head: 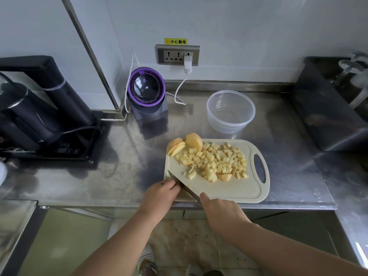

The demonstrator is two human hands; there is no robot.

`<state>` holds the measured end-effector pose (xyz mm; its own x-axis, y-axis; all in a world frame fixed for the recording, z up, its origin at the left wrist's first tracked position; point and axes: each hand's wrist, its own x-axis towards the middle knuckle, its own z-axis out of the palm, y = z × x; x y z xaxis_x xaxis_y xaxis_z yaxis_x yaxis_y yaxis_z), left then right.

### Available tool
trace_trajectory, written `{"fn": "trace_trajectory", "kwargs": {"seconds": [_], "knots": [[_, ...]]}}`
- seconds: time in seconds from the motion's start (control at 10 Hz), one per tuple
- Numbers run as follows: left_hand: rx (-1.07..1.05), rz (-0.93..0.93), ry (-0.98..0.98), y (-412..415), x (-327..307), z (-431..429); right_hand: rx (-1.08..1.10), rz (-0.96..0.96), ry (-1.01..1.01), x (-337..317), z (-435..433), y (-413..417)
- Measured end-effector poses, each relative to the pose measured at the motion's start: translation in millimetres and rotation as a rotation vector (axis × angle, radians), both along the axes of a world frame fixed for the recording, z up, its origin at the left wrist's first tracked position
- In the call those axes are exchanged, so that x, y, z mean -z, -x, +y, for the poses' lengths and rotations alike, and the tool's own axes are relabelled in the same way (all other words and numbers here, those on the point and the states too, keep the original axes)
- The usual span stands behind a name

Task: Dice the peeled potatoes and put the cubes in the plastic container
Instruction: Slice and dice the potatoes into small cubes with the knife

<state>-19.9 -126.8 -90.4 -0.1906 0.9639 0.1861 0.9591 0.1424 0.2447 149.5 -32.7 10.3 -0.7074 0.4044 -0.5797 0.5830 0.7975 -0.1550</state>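
On the board (229,188), cubes (219,162) lie beyond hands: right (221,212) grips knife (185,186), left (159,196) unclear.

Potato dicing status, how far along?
Done: most of the potato is a pile of cubes on the cutting board. In hand: the right hand holds the knife low over the board's near left corner, with the left hand against the blade. Left: the slices and a rounded chunk are undiced, and the container is empty, so no cubes have been transferred.
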Motion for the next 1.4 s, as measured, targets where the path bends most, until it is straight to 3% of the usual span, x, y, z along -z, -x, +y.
{"fn": "trace_trajectory", "kwargs": {"seconds": [0.2, 0.6, 0.8, 1.0, 1.1, 1.2, 1.4], "knots": [[0.023, -0.024, -0.058, -0.3, 2.2, -2.6, 0.039, 0.0, 0.009, 3.5, 15.9, -3.0], [0.074, 0.051, 0.082, -9.3, 5.3, 46.8, 0.156, 0.135, -0.065, -13.2, 71.9, -23.9], [0.033, -0.096, -0.049, -17.4, -4.7, 59.1, 0.295, 0.188, -0.003, -17.6, 87.7, -25.5], [-0.006, 0.066, -0.162, -27.8, -26.4, 62.8, 0.362, 0.22, 0.099, -23.9, 92.3, -27.5], [0.032, 0.138, -0.058, -36.8, -25.5, 70.0, 0.41, 0.248, 0.162, -31.2, 91.6, -27.0], [0.033, 0.151, 0.004, -36.4, -20.7, 69.8, 0.441, 0.278, 0.143, -32.4, 94.3, -29.7], [0.062, 0.06, -0.082, -31.9, -34.3, 68.1, 0.316, 0.348, -0.032, -22.9, 96.2, -34.6]]}}
